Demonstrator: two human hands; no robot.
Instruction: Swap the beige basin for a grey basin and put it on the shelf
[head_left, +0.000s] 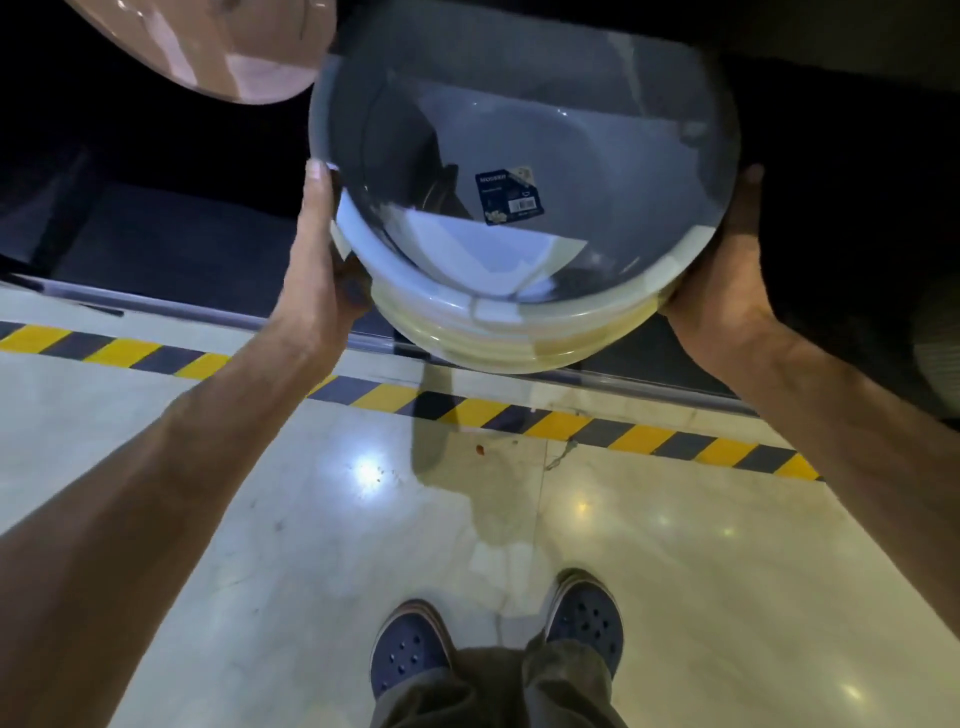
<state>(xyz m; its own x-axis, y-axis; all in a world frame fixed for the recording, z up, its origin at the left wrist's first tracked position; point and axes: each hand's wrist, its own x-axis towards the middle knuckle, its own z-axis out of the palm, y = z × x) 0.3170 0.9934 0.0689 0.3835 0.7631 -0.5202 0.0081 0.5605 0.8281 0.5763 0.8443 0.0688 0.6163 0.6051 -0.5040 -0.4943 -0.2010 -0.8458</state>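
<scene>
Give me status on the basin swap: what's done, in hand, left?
Done: not much that shows; a beige basin sits apart at upper left. In hand: the left hand and right hand hold a grey basin, nested on a stack of pale basins, by its sides at the dark shelf edge. Left: set it down and let go.

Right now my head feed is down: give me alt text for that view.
Both hands, left hand and right hand, grip opposite sides of a grey basin nested on beige basins, held at a dark shelf. A pinkish basin sits upper left; hazard-striped tape crosses the floor below.
</scene>
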